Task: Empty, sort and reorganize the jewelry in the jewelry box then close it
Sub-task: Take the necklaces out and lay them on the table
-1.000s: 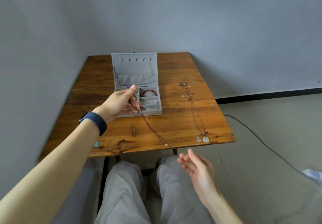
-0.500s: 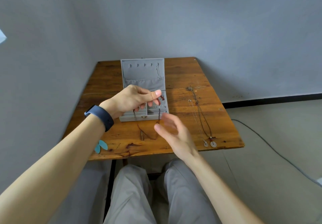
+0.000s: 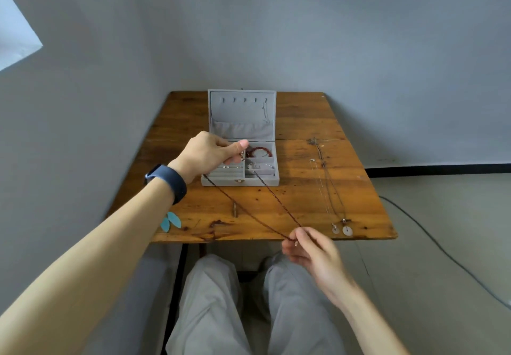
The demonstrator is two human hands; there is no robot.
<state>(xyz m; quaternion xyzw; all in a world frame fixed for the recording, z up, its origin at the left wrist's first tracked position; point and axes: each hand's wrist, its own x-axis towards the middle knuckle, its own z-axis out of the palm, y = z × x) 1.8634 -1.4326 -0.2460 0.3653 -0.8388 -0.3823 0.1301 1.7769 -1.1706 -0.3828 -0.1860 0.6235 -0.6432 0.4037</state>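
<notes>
Jewelry box [image 3: 240,181] stands open at mid-bench [image 3: 304,122], and over its left compartments our left hand [image 3: 208,152] pinches a dark red chain [image 3: 276,198] between thumb and curled fingers. The chain's 2 strands stretch to the bench's near edge, where our right hand [image 3: 312,252] pinches the looped end. Farther right, 2 pendant necklaces [image 3: 329,188] lie flat.

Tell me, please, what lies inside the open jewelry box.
The jewelry box holds a red bead bracelet back right, silver pieces in front of it, small silver items on the left rolls. The left hand covers the back left part.
</notes>
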